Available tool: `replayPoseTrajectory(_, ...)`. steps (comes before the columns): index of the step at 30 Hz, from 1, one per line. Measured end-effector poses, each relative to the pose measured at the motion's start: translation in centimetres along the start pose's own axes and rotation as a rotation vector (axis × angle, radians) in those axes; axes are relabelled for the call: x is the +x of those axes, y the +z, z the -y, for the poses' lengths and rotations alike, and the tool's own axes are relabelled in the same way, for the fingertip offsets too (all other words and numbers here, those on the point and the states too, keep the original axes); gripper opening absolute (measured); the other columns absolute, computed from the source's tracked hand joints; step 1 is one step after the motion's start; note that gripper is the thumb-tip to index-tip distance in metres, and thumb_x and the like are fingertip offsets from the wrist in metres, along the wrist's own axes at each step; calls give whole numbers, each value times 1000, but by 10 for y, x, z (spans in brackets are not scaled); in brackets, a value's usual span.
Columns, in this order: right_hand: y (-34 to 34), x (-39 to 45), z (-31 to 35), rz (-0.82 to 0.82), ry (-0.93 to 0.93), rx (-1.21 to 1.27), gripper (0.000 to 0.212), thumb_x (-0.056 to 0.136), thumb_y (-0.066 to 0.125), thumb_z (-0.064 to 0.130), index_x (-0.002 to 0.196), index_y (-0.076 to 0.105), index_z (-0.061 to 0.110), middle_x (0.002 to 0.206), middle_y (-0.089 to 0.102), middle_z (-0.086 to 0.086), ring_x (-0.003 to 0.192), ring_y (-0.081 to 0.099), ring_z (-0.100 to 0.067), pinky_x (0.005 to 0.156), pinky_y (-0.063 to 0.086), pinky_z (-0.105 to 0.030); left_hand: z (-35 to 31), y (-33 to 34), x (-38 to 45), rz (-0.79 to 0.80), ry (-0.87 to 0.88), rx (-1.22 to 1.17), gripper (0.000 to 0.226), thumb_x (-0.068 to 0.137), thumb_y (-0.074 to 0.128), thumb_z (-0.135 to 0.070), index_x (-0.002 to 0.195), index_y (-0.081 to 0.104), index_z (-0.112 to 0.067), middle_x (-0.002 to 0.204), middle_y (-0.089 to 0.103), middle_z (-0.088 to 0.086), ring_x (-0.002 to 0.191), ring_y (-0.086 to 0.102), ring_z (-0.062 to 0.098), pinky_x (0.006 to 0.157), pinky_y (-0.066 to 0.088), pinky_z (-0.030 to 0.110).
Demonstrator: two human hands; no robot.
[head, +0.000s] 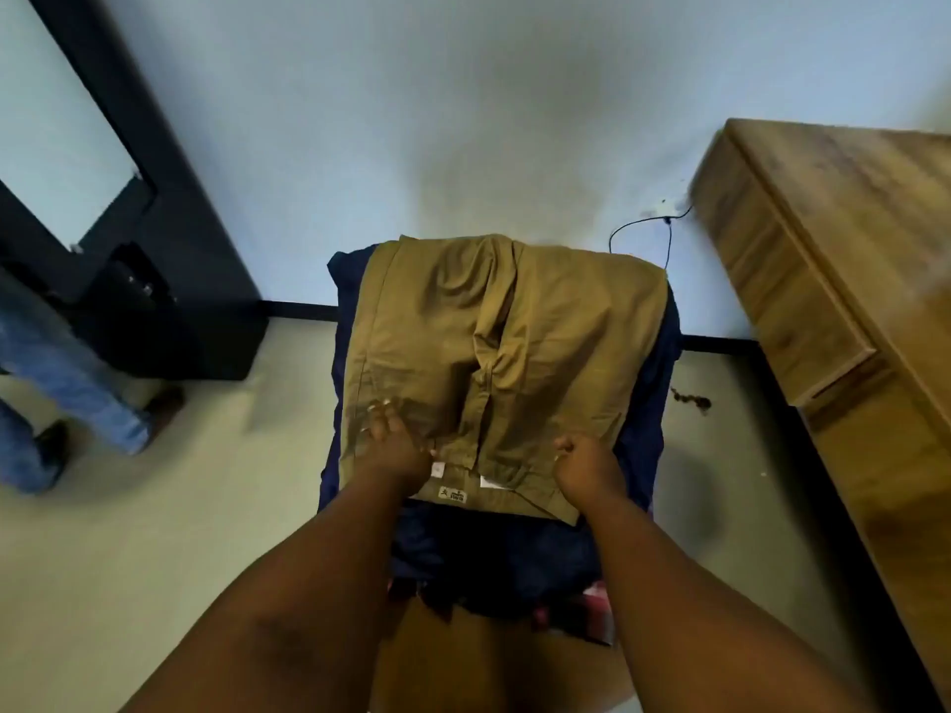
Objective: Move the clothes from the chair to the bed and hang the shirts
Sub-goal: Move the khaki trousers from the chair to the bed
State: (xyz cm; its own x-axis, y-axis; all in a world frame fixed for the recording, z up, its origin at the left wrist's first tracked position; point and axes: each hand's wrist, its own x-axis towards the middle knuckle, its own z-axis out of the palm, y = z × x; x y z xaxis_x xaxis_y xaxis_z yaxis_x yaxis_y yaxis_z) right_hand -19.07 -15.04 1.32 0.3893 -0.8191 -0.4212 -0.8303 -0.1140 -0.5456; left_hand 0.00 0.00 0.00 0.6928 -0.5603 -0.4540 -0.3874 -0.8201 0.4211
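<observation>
head view: olive trousers (507, 362) top a dark blue pile on the chair. left hand (393, 445) lies flat on them, fingers (378, 411) spread; right hand (586, 465) pinches the waistband. step looks like pickup; next, lift and carry to the unseen bed.

You see the room under dim, cool, even light, with a soft grey shadow smeared over the wall (463, 120). The whole frame looks soft and slightly motion-blurred. Wide-angle distortion bends the wooden cabinet (849, 280) and dark door frame (170, 187) at the edges.
</observation>
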Motion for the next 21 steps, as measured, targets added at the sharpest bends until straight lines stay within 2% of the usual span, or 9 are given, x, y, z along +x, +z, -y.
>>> replayPoseTrajectory(5,0,37,-31,-121,121,209,24,93,50,9,114,61,14,124,48,-9,95,55,-29,86,50,-36,4,8,24,-320,-128,-237,103,86,70,-31,153,-3,-2,158,1,26,146,7,43,119,16,51)
replayPoseTrajectory(8,2,55,-40,-207,226,346,22,92,55,11,113,50,10,114,44,-7,90,53,-29,82,49,-39,0,14,33,-508,-215,-235,97,84,68,-26,153,3,-4,158,8,24,144,13,45,115,21,56)
replayPoseTrajectory(11,10,64,-47,-116,338,596,51,87,70,11,126,38,8,117,52,-12,97,55,-29,90,50,-43,5,15,36,-498,-369,-307,103,82,73,-35,154,3,-9,153,29,23,142,25,40,115,15,55)
replayPoseTrajectory(14,13,70,-49,-44,410,657,66,83,77,21,133,36,7,124,54,-15,107,57,-34,95,50,-46,15,11,38,-470,-460,-368,79,84,70,-41,141,27,-6,136,50,23,128,45,42,108,23,51)
replayPoseTrajectory(16,12,69,-47,35,421,637,50,86,74,29,123,52,5,115,60,-13,102,59,-33,91,52,-42,20,10,38,-436,-429,-481,61,88,66,-41,129,40,-3,125,57,25,116,52,45,100,34,48)
replayPoseTrajectory(18,8,64,-41,94,401,603,30,90,68,36,106,60,11,100,63,-10,93,60,-30,87,51,-39,18,7,34,-402,-336,-527,50,95,56,-44,120,54,-2,117,61,27,108,55,47,91,42,46)
replayPoseTrajectory(21,-8,58,-16,39,323,616,19,92,61,30,94,62,10,88,63,-9,83,59,-28,79,50,-36,3,-12,26,-376,-278,-551,51,101,43,-44,111,63,2,112,63,28,106,56,46,88,44,43)
